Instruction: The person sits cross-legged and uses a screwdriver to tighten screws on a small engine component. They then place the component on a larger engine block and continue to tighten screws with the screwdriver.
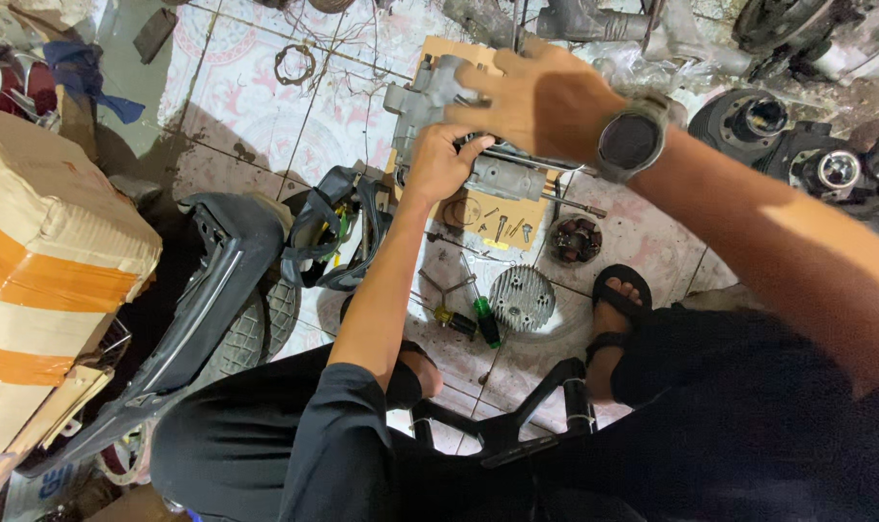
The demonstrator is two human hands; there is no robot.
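Far left there's a cardboard box (43,261) wrapped with orange tape, and next to it a black plastic fairing (203,309) lying over a tyre (256,333). A bit further right sits a black bag (328,227) with some yellow and green bits poking out.

Then the main stuff — a grey metal engine case (439,126) sits on a sheet of cardboard (454,53) laid on the tiled floor (265,97). The left hand (441,159) is curled around the lower edge of the case, fingers wrapped on it. The right hand (541,97), with a dark watch (631,143) on the wrist, lies flat on top of the case, fingers spread rather than closed, pressing down by the look of it. So both hands are close together on the same part.

Below the case a few loose bolts (502,227) lie on the cardboard, and nearer the person there's a green-handled screwdriver (483,314) beside a round finned cover (522,300). A small stator (575,239) sits just right of the cardboard. Feet in black sandals (618,309) either side. Far right — more engine parts (797,145) piled on the floor.
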